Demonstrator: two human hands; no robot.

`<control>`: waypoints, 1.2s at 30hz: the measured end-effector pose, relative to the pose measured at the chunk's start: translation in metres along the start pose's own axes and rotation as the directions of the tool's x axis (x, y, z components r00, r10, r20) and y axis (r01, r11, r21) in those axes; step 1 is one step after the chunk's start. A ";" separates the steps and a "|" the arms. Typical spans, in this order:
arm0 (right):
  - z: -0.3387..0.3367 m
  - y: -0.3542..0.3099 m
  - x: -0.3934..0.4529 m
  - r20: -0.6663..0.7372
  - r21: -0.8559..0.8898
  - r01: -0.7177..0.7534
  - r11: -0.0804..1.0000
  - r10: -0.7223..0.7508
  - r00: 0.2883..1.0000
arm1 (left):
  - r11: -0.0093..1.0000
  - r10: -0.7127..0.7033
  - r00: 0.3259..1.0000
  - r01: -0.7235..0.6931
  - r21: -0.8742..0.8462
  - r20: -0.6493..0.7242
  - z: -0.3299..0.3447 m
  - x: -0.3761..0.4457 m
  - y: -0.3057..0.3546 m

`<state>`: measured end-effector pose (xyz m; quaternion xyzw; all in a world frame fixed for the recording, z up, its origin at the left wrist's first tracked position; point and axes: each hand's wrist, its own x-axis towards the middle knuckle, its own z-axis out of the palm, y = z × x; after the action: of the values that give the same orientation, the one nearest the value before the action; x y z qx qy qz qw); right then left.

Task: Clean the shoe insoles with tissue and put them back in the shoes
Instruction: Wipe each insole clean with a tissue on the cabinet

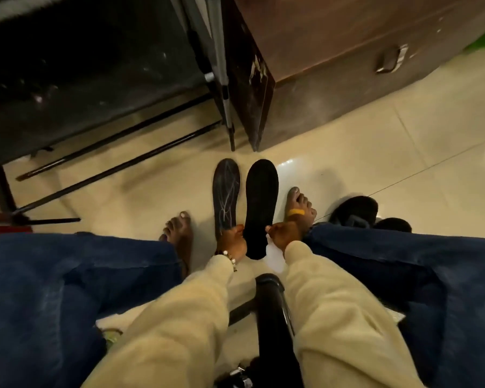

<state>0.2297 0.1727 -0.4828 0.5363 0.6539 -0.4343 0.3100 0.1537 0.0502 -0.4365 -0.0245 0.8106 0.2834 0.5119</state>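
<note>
Person seated, both arms reaching down between the knees toward the tiled floor. Left hand grips the heel end of the marked insole, the one with pale scuff lines on its dark face; right hand grips the heel end of the plain black insole. Both insoles are held side by side, near but not touching, long axes running away from the body, toe ends pointing toward the wooden cabinet and the dark table. Something white, likely the tissue, shows under the right hand; whether it is pinched in that hand or lying on the floor, cannot tell. The key relation: the black shoes sit on the floor to the right of the right bare foot, partly hidden behind the right knee, so they lie off to the right of both hands and the right hand is clearly nearer. Shoe openings are not visible, so their heading cannot be read. Judgement: cleaning step looks under way or about to start, insoles are out of the shoes, neither returned. Next move for reinsertion would need a swing rightward and toe-first alignment with the shoe's long axis. Left bare foot rests left of the marked insole.
</note>
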 end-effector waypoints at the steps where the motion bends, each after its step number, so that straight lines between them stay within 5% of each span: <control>1: 0.004 0.000 0.011 -0.001 -0.001 -0.004 1.000 0.004 1.000 | 1.000 -0.008 1.000 0.007 0.001 0.016 0.003 0.011 -0.003; 6: 0.001 -0.023 0.038 0.008 0.002 -0.039 0.999 0.039 0.999 | 0.988 -0.102 0.993 0.109 -0.110 0.067 0.021 0.069 -0.020; 13: 0.008 -0.009 0.061 -0.105 0.029 -0.066 0.997 0.068 0.992 | 0.992 -0.122 0.983 0.126 -0.019 0.140 0.030 0.101 -0.025; 15: 0.010 -0.011 0.053 -0.186 0.117 -0.061 0.991 0.082 0.979 | 0.995 -0.099 0.992 0.100 -0.007 0.079 0.024 0.103 -0.028; 18: 0.018 -0.019 0.045 -0.245 0.274 0.002 0.962 0.068 0.967 | 0.984 -0.020 0.981 0.053 0.170 -0.191 0.003 0.109 -0.033; 21: 0.028 -0.037 0.040 -0.153 0.285 0.094 0.954 -0.051 0.987 | 0.976 -0.046 0.961 0.103 0.194 -0.274 -0.020 0.116 -0.038; 24: 0.043 -0.057 0.041 0.007 0.228 0.111 0.967 -0.116 0.993 | 0.955 -0.121 0.971 0.171 0.243 -0.207 -0.030 0.128 -0.043; 28: 0.072 -0.072 0.055 0.100 0.037 0.161 0.986 -0.164 0.981 | 0.927 -0.053 0.995 0.081 0.365 -0.086 -0.024 0.139 -0.048; 36: 0.071 -0.071 0.054 0.006 0.267 -0.014 0.964 0.013 1.000 | 0.970 -0.227 0.966 0.235 0.057 -0.122 -0.026 0.131 -0.041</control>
<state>0.1436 0.1290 -0.5434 0.5767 0.5851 -0.5175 0.2394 0.0835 0.0358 -0.5566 -0.1168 0.8397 0.1913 0.4946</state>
